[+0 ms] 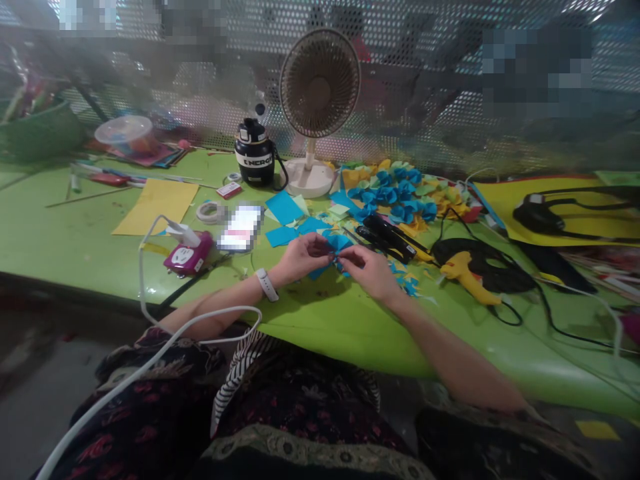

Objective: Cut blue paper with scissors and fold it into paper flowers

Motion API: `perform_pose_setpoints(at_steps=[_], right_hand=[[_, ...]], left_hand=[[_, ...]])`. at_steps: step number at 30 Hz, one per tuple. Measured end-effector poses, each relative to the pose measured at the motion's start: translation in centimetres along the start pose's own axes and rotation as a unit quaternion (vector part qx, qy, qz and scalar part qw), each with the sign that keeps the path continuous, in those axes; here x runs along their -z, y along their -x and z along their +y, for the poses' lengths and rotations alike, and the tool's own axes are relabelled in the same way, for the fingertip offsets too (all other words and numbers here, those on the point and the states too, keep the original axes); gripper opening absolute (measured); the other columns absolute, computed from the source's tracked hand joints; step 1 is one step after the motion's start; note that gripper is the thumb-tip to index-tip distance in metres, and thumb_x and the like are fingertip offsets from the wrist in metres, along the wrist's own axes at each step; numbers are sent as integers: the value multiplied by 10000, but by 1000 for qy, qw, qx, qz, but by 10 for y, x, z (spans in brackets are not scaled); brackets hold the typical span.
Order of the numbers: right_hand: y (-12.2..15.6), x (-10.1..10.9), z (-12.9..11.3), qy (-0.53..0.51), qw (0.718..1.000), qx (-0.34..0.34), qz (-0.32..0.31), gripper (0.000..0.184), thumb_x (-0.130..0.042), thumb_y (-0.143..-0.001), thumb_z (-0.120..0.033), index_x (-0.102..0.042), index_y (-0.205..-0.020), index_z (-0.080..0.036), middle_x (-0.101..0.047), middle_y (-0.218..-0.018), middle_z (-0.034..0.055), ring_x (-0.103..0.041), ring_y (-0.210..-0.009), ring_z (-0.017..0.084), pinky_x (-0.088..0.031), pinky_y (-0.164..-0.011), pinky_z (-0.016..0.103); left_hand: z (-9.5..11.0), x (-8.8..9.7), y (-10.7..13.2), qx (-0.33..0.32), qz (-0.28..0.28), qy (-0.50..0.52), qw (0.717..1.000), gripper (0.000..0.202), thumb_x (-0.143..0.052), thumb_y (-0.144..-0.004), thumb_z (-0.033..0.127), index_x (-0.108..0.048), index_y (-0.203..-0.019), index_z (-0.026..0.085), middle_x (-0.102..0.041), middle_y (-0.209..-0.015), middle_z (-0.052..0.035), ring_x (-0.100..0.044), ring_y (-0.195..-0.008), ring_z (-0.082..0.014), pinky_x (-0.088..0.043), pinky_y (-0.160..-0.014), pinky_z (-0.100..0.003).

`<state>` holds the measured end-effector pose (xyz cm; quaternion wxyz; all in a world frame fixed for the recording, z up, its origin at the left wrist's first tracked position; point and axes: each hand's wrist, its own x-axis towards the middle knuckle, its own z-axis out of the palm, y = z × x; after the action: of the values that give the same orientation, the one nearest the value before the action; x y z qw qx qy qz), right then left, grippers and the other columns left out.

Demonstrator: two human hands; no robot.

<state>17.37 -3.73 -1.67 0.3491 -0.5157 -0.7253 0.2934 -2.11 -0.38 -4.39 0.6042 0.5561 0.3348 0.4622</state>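
Between my two hands, just above the green table, is a piece of blue paper [338, 241]. My left hand [307, 259], with a white watch on the wrist, pinches its left side. From the other side, my right hand [369, 270] pinches the same paper between thumb and forefinger. Its exact shape is partly hidden by my fingers. Flat blue paper squares [284, 208] lie beyond my left hand. Blue and yellow scraps [407, 279] are scattered right of my right hand. A black stapler [387, 235] rests just behind that hand.
Folded paper flowers [393, 190] are heaped near the fan [320, 87]. A yellow glue gun [467, 277] with a trailing cord lies at right. To the left are a phone [241, 227], tape roll [211, 212] and purple power socket [189, 255]. A white cable [150, 370] crosses my left forearm.
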Motion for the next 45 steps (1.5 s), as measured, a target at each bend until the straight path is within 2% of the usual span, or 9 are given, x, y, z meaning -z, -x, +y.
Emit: perform_pose_setpoints(at_steps=[6,14,22,28,37,45], right_hand=[[0,-1,0,15,1000,9,-1,190,-610,-851,-387,-684,-897,-219,-734,-793,34,-670,-702,201,-531,-691,352],[0,-1,-2,-13,1000,0,-3,160,-622,-831,-374,-636,-886,-224,-725,-806,41,-680,-713,206,-546,-696,359],[0,-2,0,-14,1000,8,5,153,-637,-815,-366,-627,-879,-227,-728,-831,39,-687,-748,201,-562,-727,359],[0,-2,-1,-9,1000,7,0,146,-634,-817,-361,-628,-872,-225,-728,-812,38,-683,-710,198,-560,-706,358],[2,4,-7,26,999,8,43,184,-633,-819,-387,-644,-870,-211,-742,-847,60,-660,-659,186,-558,-668,343],[1,4,-3,-41,999,-11,12,283,-678,-805,-430,-686,-943,-183,-755,-911,87,-700,-743,218,-572,-709,366]], left_hand=[[-2,-1,-1,-8,-1,-9,1000,380,-868,-623,170,-602,-894,163,-746,-877,-60,-750,-820,-186,-614,-808,-334],[2,-1,1,-23,-6,-37,999,333,-850,-655,209,-619,-887,145,-745,-883,-63,-742,-818,-178,-602,-784,-308],[1,-1,1,-19,-6,-14,1000,397,-859,-628,159,-590,-921,155,-751,-895,-75,-748,-888,-210,-597,-861,-360],[0,-1,1,-18,-11,-15,1000,364,-856,-643,190,-601,-900,155,-745,-883,-60,-747,-836,-188,-602,-809,-327],[5,1,-2,-13,14,10,1000,408,-885,-623,255,-600,-895,146,-729,-867,-56,-730,-795,-165,-590,-768,-299],[5,2,-2,-10,7,46,999,461,-903,-601,302,-598,-907,141,-723,-871,-43,-719,-786,-150,-576,-789,-307]])
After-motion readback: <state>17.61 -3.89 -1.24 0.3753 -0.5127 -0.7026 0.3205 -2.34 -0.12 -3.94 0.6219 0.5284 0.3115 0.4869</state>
